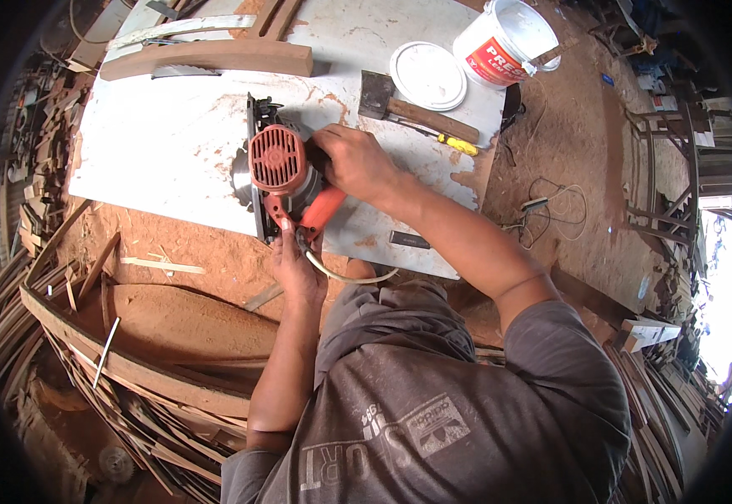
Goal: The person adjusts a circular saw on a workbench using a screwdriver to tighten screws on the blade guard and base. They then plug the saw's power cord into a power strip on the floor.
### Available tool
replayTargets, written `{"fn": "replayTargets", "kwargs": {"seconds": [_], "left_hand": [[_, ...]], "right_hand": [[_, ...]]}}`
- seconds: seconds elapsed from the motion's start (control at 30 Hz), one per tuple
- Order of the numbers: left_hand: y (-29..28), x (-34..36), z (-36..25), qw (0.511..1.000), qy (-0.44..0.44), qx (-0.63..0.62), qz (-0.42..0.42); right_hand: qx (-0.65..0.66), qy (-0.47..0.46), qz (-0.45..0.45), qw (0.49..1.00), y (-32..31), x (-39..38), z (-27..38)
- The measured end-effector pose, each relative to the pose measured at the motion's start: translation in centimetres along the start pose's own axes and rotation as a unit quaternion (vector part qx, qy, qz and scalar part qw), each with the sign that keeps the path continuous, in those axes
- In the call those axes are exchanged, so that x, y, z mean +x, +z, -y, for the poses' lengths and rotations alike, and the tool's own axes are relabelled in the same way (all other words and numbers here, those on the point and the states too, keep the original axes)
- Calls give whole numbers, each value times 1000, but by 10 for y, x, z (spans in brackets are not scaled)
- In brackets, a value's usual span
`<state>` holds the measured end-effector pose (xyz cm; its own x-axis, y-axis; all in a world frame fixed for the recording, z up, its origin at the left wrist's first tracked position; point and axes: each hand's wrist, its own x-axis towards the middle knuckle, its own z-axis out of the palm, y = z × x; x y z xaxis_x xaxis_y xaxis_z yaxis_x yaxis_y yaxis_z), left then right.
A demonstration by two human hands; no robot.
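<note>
A red circular saw (277,160) with a vented motor cap stands on its side on the white tabletop (164,151). Part of its round blade (241,175) shows left of the dark base plate. My left hand (297,267) grips the saw's near end from below, with the thumb up against the red housing. On the saw's right side, above the orange-red handle (326,208), my right hand (356,161) is closed with its fingertips hidden against the body. A pale power cord (341,276) curves away from the handle near my left hand.
A curved wooden piece (206,61) lies at the far left. A mallet (420,113), a yellow-handled screwdriver (457,144), a white lid (429,76) and a white-and-red bucket (500,50) are at the far right. A small dark bar (409,240) lies near the front edge. Wood strips (156,437) are stacked lower left.
</note>
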<state>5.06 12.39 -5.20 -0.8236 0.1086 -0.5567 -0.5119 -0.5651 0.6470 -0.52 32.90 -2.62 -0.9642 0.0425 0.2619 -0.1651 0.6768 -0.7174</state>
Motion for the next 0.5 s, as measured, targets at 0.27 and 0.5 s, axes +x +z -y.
{"fn": "replayTargets", "kwargs": {"seconds": [0.27,0.5], "left_hand": [[-2,-1,1,1000,2,-14,1],[0,1,1,1000,-2,-20,-2]], "right_hand": [[15,-4,-9,1000,-3,2,3],[2,7,10,1000,-3,5,-4]]}}
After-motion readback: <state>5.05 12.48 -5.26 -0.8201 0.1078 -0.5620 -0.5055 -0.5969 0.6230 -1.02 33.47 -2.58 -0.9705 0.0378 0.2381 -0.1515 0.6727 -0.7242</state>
